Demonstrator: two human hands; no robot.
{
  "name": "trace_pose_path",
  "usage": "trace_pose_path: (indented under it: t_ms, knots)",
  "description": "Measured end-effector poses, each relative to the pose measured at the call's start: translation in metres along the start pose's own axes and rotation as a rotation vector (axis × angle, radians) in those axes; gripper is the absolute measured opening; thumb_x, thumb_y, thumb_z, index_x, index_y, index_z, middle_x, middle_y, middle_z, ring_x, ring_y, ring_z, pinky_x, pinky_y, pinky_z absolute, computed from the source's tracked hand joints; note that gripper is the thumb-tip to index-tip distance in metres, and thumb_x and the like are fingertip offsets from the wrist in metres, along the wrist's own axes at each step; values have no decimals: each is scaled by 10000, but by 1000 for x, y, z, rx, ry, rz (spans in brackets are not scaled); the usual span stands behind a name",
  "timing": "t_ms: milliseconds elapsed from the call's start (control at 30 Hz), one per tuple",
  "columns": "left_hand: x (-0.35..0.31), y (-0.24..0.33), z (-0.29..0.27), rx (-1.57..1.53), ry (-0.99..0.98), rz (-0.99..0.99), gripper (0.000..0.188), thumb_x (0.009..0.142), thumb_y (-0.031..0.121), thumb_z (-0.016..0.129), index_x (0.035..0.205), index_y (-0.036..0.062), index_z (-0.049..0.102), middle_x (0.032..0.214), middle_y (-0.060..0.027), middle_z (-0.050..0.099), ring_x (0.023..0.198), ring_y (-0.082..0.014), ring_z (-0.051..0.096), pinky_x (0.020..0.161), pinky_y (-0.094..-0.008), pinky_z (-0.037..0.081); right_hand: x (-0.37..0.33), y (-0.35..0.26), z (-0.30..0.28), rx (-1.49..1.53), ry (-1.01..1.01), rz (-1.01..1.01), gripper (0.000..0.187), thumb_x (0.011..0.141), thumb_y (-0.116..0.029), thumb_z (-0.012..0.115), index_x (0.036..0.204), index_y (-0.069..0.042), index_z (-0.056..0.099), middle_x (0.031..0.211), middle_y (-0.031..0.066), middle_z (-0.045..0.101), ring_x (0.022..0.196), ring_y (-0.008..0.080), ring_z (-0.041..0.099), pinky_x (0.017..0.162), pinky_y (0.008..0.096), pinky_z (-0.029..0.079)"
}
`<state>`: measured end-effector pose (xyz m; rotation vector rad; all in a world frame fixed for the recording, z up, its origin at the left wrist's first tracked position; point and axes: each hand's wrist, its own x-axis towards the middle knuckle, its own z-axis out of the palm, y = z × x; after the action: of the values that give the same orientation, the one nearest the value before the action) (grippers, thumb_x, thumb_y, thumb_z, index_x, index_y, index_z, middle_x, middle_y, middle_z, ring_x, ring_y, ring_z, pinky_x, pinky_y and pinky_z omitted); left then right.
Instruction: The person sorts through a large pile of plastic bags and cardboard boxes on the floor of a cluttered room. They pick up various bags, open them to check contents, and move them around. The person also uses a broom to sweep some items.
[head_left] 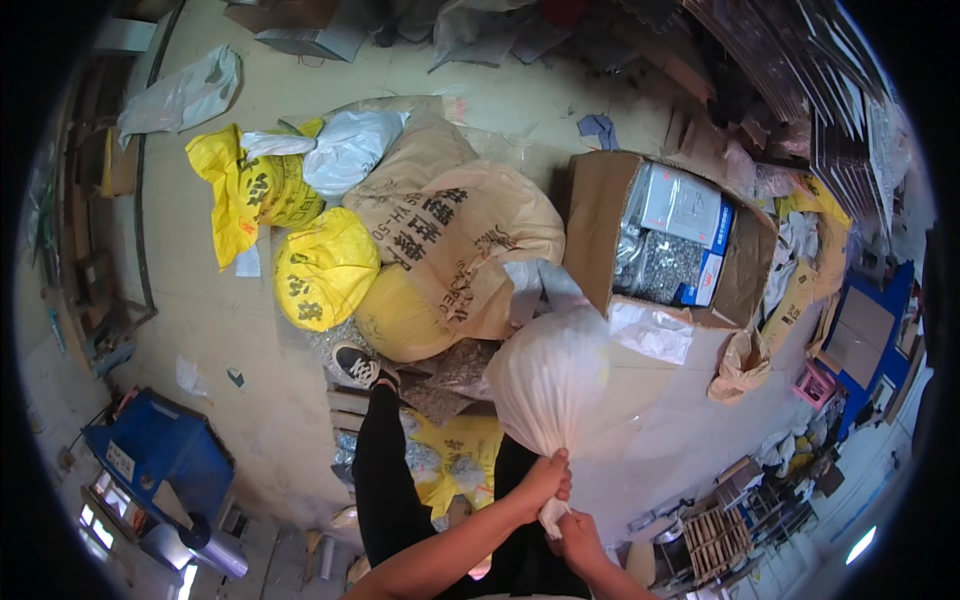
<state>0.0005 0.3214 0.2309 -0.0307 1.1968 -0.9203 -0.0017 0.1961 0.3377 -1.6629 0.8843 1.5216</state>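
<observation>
A full white sack [550, 375] bulges out in front of my legs, its neck gathered and twisted toward me. My left hand [545, 482] is closed round that neck. Just below it, my right hand [580, 537] grips the loose end of the same sack. Behind the white sack lie a large tan woven sack [500, 225] and a rounded yellow sack [400, 315]. Farther left are a tied yellow bag [325, 270], another yellow bag [225, 185] and a white plastic bag [350, 150]. The contents of the white sack are hidden.
An open cardboard box [590, 215] with clear-wrapped packages and blue-white cartons stands right of the sacks. A small tan bag [740, 365] sits on the floor beyond it. A blue table [165, 450] is at left; stacked panels [850, 130] rise at far right.
</observation>
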Motion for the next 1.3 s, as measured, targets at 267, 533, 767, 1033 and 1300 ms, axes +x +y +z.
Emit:
trace_pose_path:
  t_ms: [267, 533, 767, 1033, 1300]
  knots:
    - [133, 86, -84, 1123, 654, 583, 457, 965, 305, 590, 1222, -73, 569, 1107, -344, 634, 1017, -501, 632, 903, -578, 484, 148, -3, -21, 400, -46, 56, 321, 1007, -297, 538, 764, -87, 559, 572, -30, 457, 423, 74, 386, 401, 256, 251]
    - [188, 287, -210, 308, 804, 650, 452, 943, 354, 702, 1178, -6, 562, 1020, -195, 638, 886, -289, 658, 771, -418, 534, 224, 4, 7, -385, 23, -126, 462, 975, -393, 568, 943, 52, 691, 760, 280, 659, 770, 428, 681, 716, 475, 503]
    - [47, 381, -144, -3, 301, 1003, 285, 1022, 306, 480, 1014, 78, 651, 918, -112, 677, 809, -235, 661, 755, -372, 568, 226, -23, 2, -824, 18, -98, 497, 963, -445, 566, 913, 29, 707, 880, 316, 674, 897, 508, 651, 779, 559, 511]
    - [-31, 472, -110, 84, 398, 922, 173, 954, 224, 522, 982, 85, 619, 859, -91, 663, 736, -205, 622, 633, -368, 537, 282, -139, 57, -372, 151, -470, 691, 978, -529, 589, 1332, 60, 509, 1165, 189, 682, 1023, 292, 689, 876, 419, 546]
    - [-52, 471, -173, -83, 265, 761, 333, 1005, 254, 422, 1126, 43, 650, 1096, -118, 708, 984, -299, 679, 955, -437, 544, 514, -207, 73, 624, 384, 2, 809, 821, -680, 725, 1145, 43, 560, 782, 119, 589, 581, 262, 554, 502, 432, 475]
